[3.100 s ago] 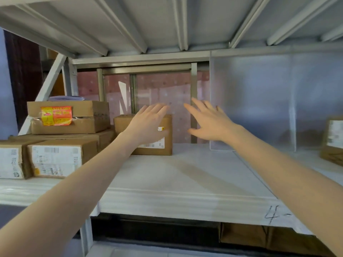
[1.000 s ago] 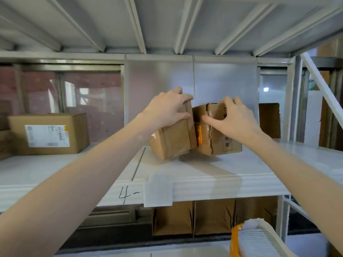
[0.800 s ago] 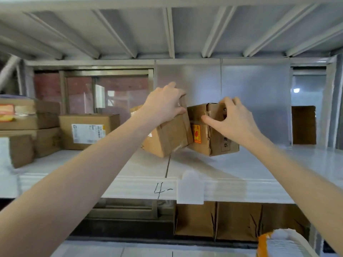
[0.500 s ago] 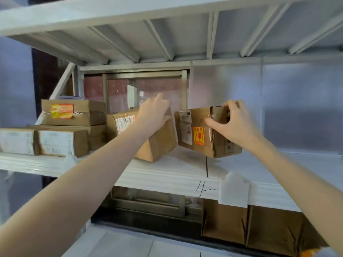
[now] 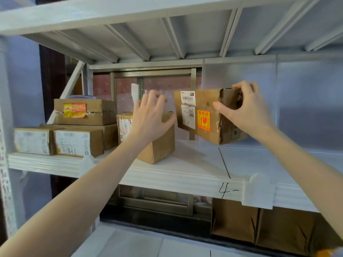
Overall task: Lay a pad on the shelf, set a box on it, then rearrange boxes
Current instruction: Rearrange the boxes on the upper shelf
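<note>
A box with an orange sticker (image 5: 209,115) is being held clear of the shelf (image 5: 185,179) near its back edge, gripped by the right hand (image 5: 245,110), presumably for repositioning. The plain box (image 5: 157,145), set mid-shelf, is being steadied by the flat, spread left hand (image 5: 150,117).

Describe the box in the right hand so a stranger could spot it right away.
Look at the white shelf marked "4-" on its front edge. Above its middle, the right hand holds a brown cardboard box lifted and tilted. Unlike its neighbours, it bears an orange fragile sticker beside a white label and has a torn, crumpled end.
</note>
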The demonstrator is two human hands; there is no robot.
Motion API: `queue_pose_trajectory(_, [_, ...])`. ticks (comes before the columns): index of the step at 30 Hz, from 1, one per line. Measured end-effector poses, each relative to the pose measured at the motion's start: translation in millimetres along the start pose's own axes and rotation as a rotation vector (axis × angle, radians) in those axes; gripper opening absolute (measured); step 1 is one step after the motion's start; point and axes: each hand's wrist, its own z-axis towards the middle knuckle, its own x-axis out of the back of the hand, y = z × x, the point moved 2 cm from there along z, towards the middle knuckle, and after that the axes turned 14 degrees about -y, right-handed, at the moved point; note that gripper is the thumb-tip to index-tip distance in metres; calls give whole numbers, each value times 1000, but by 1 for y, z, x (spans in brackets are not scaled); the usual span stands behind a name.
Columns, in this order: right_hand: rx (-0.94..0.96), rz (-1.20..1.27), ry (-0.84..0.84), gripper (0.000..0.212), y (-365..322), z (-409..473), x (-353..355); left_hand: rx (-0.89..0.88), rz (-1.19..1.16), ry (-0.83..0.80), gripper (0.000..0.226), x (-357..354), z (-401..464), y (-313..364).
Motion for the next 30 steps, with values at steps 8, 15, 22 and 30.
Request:
queue_pose_trajectory(8, [103, 90, 117, 64, -41, 10, 11, 5, -204, -171, 32, -15, -38, -34])
queue_pose_trajectory(15, [167, 132, 111, 67, -60, 13, 9, -116, -84, -503, 63, -43, -47, -31])
queue_pose_trajectory(22, [186, 164, 82, 71, -64, 9, -5, -214, 123, -668, 74, -58, -68, -43])
queue_pose_trajectory(30, [199, 309, 18, 65, -76, 9, -28, 31, -56, -533, 36, -44, -81, -81])
